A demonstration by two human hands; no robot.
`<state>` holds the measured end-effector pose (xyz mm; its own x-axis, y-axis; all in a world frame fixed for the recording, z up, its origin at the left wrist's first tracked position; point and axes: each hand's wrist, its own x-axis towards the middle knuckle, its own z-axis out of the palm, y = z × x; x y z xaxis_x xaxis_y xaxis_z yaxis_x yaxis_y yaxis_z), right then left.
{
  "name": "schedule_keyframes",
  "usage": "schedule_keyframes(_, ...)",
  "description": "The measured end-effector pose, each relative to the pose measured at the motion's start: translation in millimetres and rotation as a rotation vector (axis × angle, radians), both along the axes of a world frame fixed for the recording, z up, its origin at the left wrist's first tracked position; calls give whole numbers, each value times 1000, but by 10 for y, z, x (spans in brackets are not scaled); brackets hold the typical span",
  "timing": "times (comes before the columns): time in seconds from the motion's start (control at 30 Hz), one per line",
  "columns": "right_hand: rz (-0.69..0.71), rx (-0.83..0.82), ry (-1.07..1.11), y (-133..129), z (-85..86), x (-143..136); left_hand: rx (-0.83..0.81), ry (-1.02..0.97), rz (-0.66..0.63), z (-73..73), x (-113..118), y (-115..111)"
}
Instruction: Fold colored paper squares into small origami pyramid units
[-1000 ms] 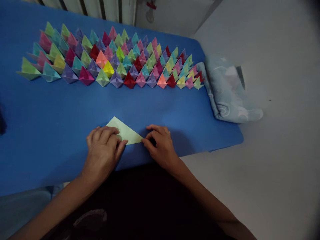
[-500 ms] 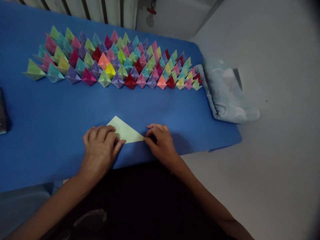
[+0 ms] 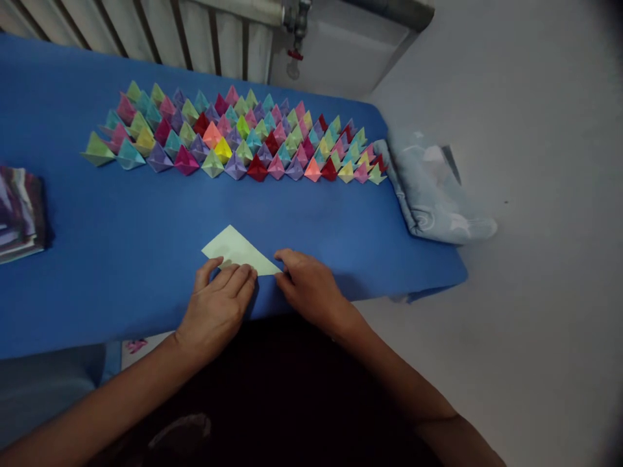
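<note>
A pale green folded paper [image 3: 238, 248] lies on the blue tabletop [image 3: 121, 259] near its front edge, its pointed end to the right. The fingers of my left hand [image 3: 221, 305] are spread and press flat on the paper's lower edge; nothing is gripped in them. My right hand [image 3: 311, 288] pinches the paper's right tip between thumb and forefinger, with its other fingers curled. Beyond both hands stand rows of small folded paper boats [image 3: 235, 165] in many colours.
A folded grey-blue cloth [image 3: 433, 201] rests at the table's right end. At the left edge sits a stack of dark, patterned material [image 3: 22, 214]. Behind the table are a white radiator [image 3: 160, 35] and a pipe valve with a red handle [image 3: 294, 54].
My left hand has slid right along the paper's lower edge, uncovering its left corner. My right hand stays at the right tip. The view has shifted, showing more of the stack and radiator.
</note>
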<state>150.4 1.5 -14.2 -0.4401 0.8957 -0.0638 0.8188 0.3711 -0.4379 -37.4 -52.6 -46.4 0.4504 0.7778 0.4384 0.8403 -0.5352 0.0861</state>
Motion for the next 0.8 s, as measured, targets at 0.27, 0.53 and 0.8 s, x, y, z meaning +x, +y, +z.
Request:
schedule_keyframes(0.27, -100, -416, 446, -56, 63, -32, 33, -52, 3, 10, -8, 3)
schedule_keyframes(0.53, -168, -257, 870, -92, 310, 66, -88, -530, 85, 244, -172, 48)
schedule_keyframes(0.8, 94, -186, 609, 77, 598, -73, -771, -1208, 252, 614, -216, 121)
